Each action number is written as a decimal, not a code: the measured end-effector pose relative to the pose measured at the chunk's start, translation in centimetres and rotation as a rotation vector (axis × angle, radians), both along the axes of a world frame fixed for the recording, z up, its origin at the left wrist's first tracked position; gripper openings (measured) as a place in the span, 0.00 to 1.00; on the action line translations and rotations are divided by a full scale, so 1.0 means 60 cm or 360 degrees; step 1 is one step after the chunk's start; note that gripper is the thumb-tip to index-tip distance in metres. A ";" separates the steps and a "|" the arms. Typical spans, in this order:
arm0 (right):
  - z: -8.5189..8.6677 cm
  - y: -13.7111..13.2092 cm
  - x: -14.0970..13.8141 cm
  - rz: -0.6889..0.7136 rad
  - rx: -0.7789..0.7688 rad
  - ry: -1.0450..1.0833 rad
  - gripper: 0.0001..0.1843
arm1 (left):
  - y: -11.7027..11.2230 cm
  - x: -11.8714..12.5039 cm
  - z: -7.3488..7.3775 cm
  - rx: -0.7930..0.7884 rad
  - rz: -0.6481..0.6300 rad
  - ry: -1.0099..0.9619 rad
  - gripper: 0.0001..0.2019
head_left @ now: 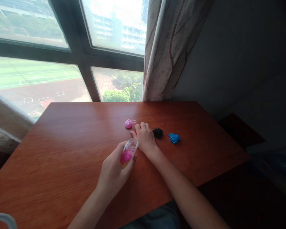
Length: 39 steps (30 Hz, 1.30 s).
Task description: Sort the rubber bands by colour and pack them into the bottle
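Observation:
My left hand is wrapped round a small clear plastic bottle with pink stuff inside; its mouth is uncovered and tilts up and away from me. My right hand rests knuckles-up on the wooden table just beyond the bottle's mouth, fingers curled under; what they hold, if anything, is hidden. A pink cap with a loop lies just left of the right hand's fingers. A black tangled clump sits right beside that hand, and a blue clump lies further right.
A window with a dark frame runs behind the table, and a patterned curtain hangs at the back right. A grey wall stands to the right. A pale curved rim shows at the bottom left corner.

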State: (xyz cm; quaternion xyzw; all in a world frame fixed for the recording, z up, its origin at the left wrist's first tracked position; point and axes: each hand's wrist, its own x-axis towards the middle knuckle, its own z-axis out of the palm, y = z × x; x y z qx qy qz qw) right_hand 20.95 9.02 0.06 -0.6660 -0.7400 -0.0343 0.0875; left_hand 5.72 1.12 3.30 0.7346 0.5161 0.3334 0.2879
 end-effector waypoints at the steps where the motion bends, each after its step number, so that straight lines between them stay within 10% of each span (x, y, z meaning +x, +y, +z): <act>1: -0.001 0.000 -0.001 0.0014 -0.0011 0.0000 0.13 | 0.000 0.000 0.000 0.0003 -0.0005 0.0001 0.12; 20: -0.015 -0.004 0.012 0.0022 -0.0001 0.0742 0.11 | 0.000 0.002 0.005 -0.0035 -0.0032 -0.0023 0.13; 28: 0.015 0.006 0.043 -0.0169 0.0187 0.1801 0.23 | 0.000 0.002 -0.001 -0.0090 -0.0088 -0.0058 0.13; 34: 0.038 -0.010 0.045 0.0166 -0.0267 0.3986 0.20 | -0.001 0.013 -0.002 -0.0139 -0.0195 -0.0077 0.13; 39: 0.027 -0.032 0.033 0.0364 -0.0427 0.4591 0.15 | -0.004 0.022 -0.001 -0.0195 -0.0334 0.0026 0.12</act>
